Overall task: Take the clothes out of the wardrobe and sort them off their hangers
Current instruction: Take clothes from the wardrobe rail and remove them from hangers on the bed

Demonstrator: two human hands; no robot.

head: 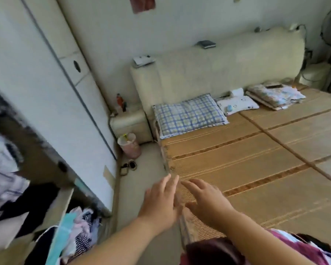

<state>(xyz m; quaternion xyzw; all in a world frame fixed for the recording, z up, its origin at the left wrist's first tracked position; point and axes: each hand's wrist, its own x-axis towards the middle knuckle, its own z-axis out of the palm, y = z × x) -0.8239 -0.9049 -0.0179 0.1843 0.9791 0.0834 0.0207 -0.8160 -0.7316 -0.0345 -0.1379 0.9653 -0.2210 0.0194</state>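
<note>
The white wardrobe stands along the left, its near section open. Hanging clothes show inside it, blurred, in pale lilac, white and black. Lower down lies a heap of clothes in teal, pink and striped fabric. My left hand and my right hand reach forward side by side over the near corner of the bed's straw mat. Both have straight fingers and hold nothing. No hanger is plainly visible.
A blue checked pillow, a small white pillow and folded bedding lie at the head of the bed. A pink bin and a bedside table stand in the narrow floor gap between wardrobe and bed.
</note>
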